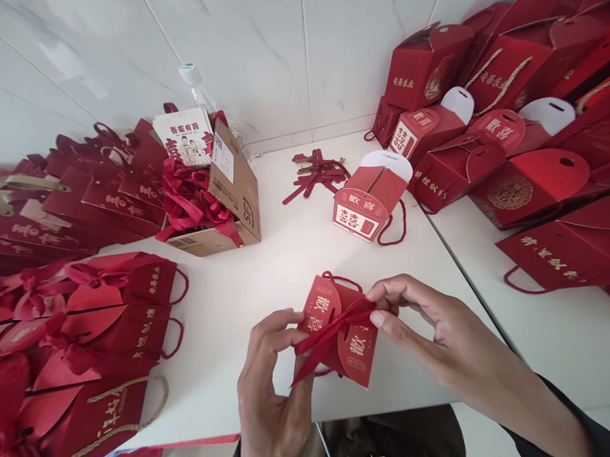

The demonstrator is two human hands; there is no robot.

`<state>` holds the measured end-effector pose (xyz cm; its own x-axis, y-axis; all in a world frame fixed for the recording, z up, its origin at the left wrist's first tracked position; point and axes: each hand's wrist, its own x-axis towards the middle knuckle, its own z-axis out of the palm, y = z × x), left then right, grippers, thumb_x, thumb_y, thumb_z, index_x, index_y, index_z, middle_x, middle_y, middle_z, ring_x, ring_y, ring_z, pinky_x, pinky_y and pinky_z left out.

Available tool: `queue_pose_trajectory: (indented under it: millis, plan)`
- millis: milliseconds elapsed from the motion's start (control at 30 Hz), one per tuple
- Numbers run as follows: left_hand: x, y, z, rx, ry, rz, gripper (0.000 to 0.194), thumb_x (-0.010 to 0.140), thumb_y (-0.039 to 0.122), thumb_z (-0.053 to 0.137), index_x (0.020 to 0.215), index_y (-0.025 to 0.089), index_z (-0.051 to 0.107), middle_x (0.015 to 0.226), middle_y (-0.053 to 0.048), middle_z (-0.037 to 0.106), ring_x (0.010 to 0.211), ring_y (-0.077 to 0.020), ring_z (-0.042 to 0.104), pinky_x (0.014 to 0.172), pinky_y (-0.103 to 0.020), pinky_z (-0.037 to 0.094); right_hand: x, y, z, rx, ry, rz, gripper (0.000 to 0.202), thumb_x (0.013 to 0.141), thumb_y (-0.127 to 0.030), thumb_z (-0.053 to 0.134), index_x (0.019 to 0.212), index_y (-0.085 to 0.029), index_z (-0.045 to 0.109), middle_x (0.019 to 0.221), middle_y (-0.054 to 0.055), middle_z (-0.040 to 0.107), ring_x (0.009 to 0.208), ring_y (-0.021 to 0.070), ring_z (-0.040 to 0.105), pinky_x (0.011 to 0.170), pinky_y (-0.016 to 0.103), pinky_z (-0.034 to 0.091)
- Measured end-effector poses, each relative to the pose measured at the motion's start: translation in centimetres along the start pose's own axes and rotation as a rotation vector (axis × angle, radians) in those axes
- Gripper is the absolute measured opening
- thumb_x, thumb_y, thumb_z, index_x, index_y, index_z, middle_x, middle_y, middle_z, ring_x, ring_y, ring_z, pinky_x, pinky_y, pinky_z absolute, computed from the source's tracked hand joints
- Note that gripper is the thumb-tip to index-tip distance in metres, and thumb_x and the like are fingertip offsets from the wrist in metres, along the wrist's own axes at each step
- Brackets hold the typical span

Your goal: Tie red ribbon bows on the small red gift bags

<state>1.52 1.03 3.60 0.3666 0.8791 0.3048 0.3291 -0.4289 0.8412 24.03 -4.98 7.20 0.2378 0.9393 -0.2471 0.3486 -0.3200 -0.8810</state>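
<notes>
A small red gift box (365, 370) with gold characters stands near the front edge of the white table. A red satin ribbon (326, 339) lies in a bow across its top, over the slot where the two flaps meet. My left hand (277, 381) has its fingers closed on the ribbon's left side, at the box's left edge. With thumb and fingertips, my right hand (426, 326) pinches the ribbon at the upper right. A dark red cord handle (340, 278) shows behind the box.
An opened cardboard carton (236, 193) holds loose red ribbons. Bowed boxes (146, 336) stand left, with red bags (116, 195) behind. A white-and-red box (369, 197) and ribbon strips (317, 172) lie farther back. Several red boxes (511, 189) fill the right. A tiled wall (291, 55) bounds the table.
</notes>
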Motion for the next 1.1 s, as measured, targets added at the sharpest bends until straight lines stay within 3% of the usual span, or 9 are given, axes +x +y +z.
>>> queue_pose_trajectory:
  millis: [133,233,533,700,833,1100]
  plan:
    - [0.2,-0.2,0.0,0.026,-0.036,0.027,0.037,0.088,0.007,0.061,0.118,0.028,0.064,0.135,-0.004,0.065,0.131,-0.0209,0.058,0.105,-0.035,0.053,0.0,0.1,0.1,-0.008,0.022,-0.002,0.018,0.102,-0.050,0.056,0.103,-0.033,0.062,0.093,-0.002,0.068,0.090,0.0206,0.066,0.056,0.027,0.046]
    - [0.2,-0.4,-0.1,0.045,-0.048,0.064,0.033,0.089,0.004,0.059,0.111,0.027,0.067,0.136,-0.003,0.067,0.133,-0.0201,0.058,0.108,-0.036,0.052,0.1,0.1,0.1,-0.009,0.020,-0.018,0.019,0.102,-0.049,0.056,0.101,-0.032,0.063,0.091,-0.003,0.068,0.084,0.0191,0.064,0.056,0.027,0.045]
    - [0.5,-0.4,-0.4,-0.018,-0.027,0.005,0.023,0.094,0.011,0.069,0.104,0.031,0.073,0.122,0.002,0.073,0.112,-0.0128,0.072,0.093,-0.023,0.059,-0.1,-0.9,0.4,0.036,0.061,0.031,0.022,0.100,-0.050,0.057,0.097,-0.031,0.068,0.087,-0.004,0.069,0.065,0.0150,0.055,0.049,0.026,0.037]
    - [1.1,-0.1,-0.7,-0.016,-0.060,0.005,0.018,0.093,0.017,0.073,0.102,0.033,0.077,0.106,0.004,0.077,0.096,-0.0113,0.075,0.082,-0.020,0.062,-0.2,-1.0,0.5,0.056,0.076,0.033,0.023,0.099,-0.050,0.058,0.096,-0.030,0.068,0.087,-0.002,0.069,0.067,0.0160,0.056,0.046,0.026,0.033]
    - [1.2,0.4,-0.6,0.005,-0.020,-0.029,0.014,0.093,0.018,0.072,0.096,0.031,0.077,0.097,0.005,0.078,0.089,-0.0112,0.075,0.078,-0.020,0.062,-0.1,-1.0,0.5,0.049,0.071,0.034,0.027,0.100,-0.052,0.057,0.096,-0.028,0.067,0.086,-0.001,0.069,0.058,0.0139,0.050,0.042,0.027,0.027]
    - [0.7,-0.1,-0.5,-0.023,-0.016,-0.034,0.020,0.093,0.015,0.072,0.099,0.033,0.078,0.100,0.005,0.079,0.092,-0.0106,0.076,0.080,-0.019,0.063,-0.2,-1.0,0.6,0.029,0.095,0.026,0.028,0.100,-0.054,0.056,0.095,-0.028,0.067,0.086,0.000,0.069,0.067,0.0171,0.056,0.047,0.028,0.036]
